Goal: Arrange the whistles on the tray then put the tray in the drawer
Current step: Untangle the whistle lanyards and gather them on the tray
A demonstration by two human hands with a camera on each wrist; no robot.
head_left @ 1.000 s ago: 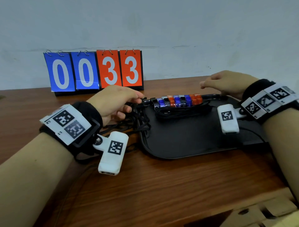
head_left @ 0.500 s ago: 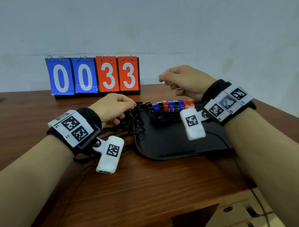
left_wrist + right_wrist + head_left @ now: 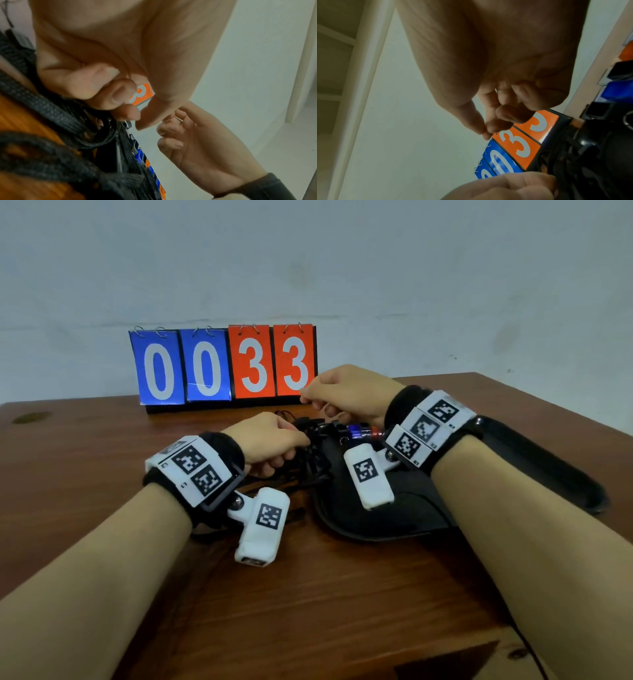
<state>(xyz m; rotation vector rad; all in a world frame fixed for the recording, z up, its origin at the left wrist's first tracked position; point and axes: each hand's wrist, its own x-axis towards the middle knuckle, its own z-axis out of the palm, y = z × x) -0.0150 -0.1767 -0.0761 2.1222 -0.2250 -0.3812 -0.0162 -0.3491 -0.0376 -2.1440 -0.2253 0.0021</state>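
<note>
The wooden bench [image 3: 308,594] fills the lower part of the head view, with a pale wall behind it. At its back edge stands a flip scoreboard [image 3: 222,364], two blue cards showing 0 and 0 and two orange cards showing 3 and 3. A black tray [image 3: 376,522] lies flat on the bench, near the middle and to the right, partly hidden under the right forearm. Along the tray's far edge sits a row of whistles [image 3: 359,433], blue, orange and black ones side by side; the left wrist view shows the same row running along the tray rim. A tangle of black lanyard cords [image 3: 308,463] spills from the whistles over the tray's left edge onto the wood.

The left hand [image 3: 270,440] is low at the tray's left rim, its fingers curled in among the cords, and it seems to grip them; the exact hold is hidden. The right hand [image 3: 346,395] is raised above the whistle row, just in front of the scoreboard's right orange card. Its fingers are curled with thumb and forefinger tips pressed together, and whether they pinch anything cannot be told.
</note>
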